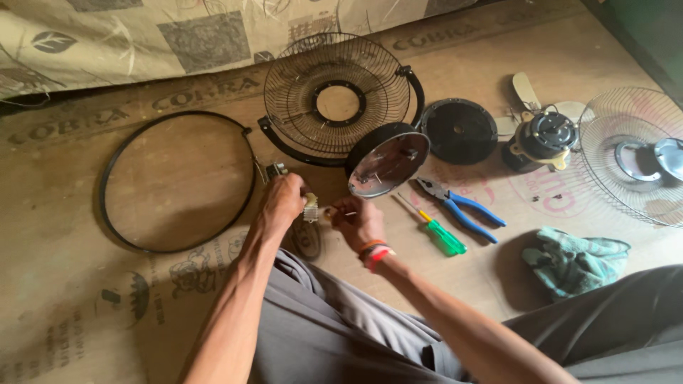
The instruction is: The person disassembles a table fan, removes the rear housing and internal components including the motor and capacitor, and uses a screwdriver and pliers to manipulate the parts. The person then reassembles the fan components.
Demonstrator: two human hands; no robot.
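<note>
We are looking down at our two hands meeting over a cardboard-covered floor [498,284]. Our left hand [283,201] is curling its fingers closed around a small cream-coloured toothed part [310,208], gripping it from the left. Our right hand [358,219], wearing orange and red wristbands [375,252], is pinching shut on the other end of the same small piece, where a thin pale stub is sticking out; what exactly lies between those fingertips we cannot tell. The part is sitting between the two hands, just above our grey-trousered knee [320,320].

At twelve o'clock from the hands a black wire fan guard [336,96] is lying flat, and a round dark motor cover [388,162] is leaning just at one o'clock, near the right hand. A black guard ring [114,163] is resting at nine o'clock, its clasp reaching almost to the left hand. At three o'clock a green-handled screwdriver [440,235] is lying beside blue-handled pliers [462,208]. Farther out toward two o'clock we are seeing a black disc [459,131], then the fan motor [544,136] with pale blades, and a chrome front guard [633,153]. A teal rag [573,263] is crumpled at four o'clock.
</note>
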